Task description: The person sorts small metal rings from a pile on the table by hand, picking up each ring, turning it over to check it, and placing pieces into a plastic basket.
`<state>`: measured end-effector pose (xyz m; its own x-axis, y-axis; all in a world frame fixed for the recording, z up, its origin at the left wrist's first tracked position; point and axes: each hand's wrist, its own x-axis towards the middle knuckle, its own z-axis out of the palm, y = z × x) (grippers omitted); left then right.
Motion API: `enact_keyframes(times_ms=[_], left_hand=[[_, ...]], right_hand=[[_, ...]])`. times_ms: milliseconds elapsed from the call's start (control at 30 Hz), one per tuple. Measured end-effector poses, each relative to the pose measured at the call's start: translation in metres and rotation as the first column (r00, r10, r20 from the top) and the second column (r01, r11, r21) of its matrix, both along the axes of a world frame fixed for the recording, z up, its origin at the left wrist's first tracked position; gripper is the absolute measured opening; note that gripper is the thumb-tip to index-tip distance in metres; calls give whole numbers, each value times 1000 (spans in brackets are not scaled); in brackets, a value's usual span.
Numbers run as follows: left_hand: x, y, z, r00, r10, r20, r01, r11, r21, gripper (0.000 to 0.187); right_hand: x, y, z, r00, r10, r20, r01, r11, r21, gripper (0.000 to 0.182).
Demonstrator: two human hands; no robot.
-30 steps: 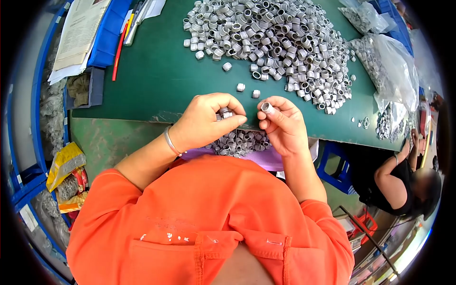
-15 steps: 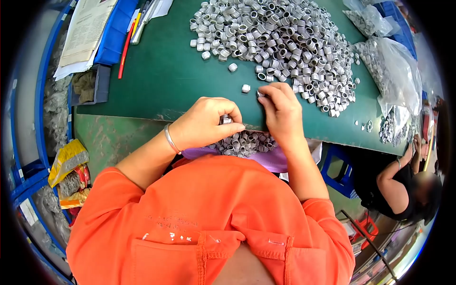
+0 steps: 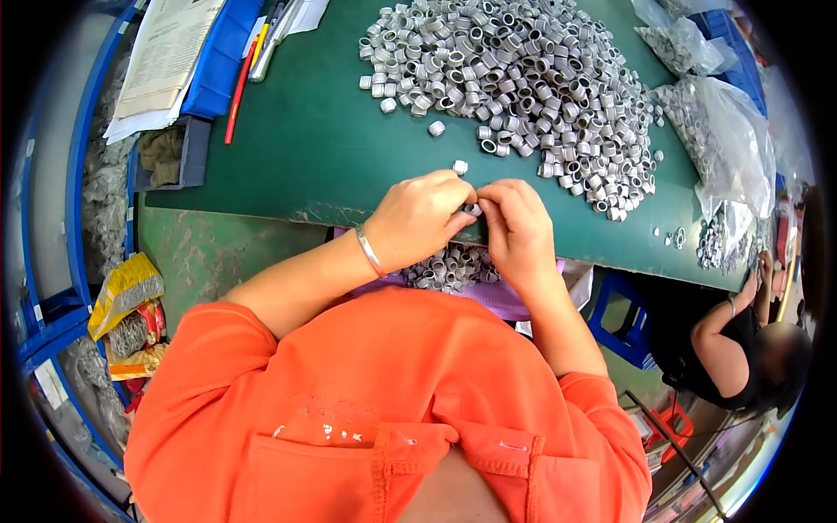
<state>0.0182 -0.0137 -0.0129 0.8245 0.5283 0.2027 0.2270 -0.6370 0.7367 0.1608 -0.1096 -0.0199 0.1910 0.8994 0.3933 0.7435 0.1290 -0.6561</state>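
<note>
At the near edge of the green table, my left hand (image 3: 420, 216) and my right hand (image 3: 520, 228) meet, fingers pinched together. A small grey metal ring (image 3: 472, 209) shows between their fingertips, partly covered; both hands seem to grip it. Just beyond my fingers a single loose ring (image 3: 460, 166) lies on the table. Below my hands, close to my body, many similar rings (image 3: 449, 267) lie in a purple holder (image 3: 503, 299). A large heap of rings (image 3: 523, 78) spreads over the table ahead.
Clear plastic bags of parts (image 3: 719, 131) stand at the right. At the upper left are a blue bin (image 3: 214, 74), papers (image 3: 161, 65), pens (image 3: 240, 91) and a grey box (image 3: 192, 157). Another person (image 3: 724, 349) sits at the right, beside a blue stool (image 3: 623, 318).
My left hand has moved right and slightly up with its ring. My right hand has drawn down a little toward it, and the fingertips now meet. The view has shifted slightly.
</note>
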Motion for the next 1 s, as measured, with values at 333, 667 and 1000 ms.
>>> enact_keyframes(times_ms=[333, 667, 1000], left_hand=[[-24, 1, 14, 968, 95, 233, -74, 992, -99, 19], [-55, 15, 27, 977, -209, 33, 212, 965, -151, 22], [-41, 9, 32, 997, 68, -47, -82, 892, -444, 18]], right_hand=[[-11, 1, 11, 740, 69, -670, -224, 963, -148, 17], [2, 9, 15, 940, 218, -262, -222, 975, 16, 17], [-5, 23, 8, 732, 14, -682, -134, 983, -123, 23]])
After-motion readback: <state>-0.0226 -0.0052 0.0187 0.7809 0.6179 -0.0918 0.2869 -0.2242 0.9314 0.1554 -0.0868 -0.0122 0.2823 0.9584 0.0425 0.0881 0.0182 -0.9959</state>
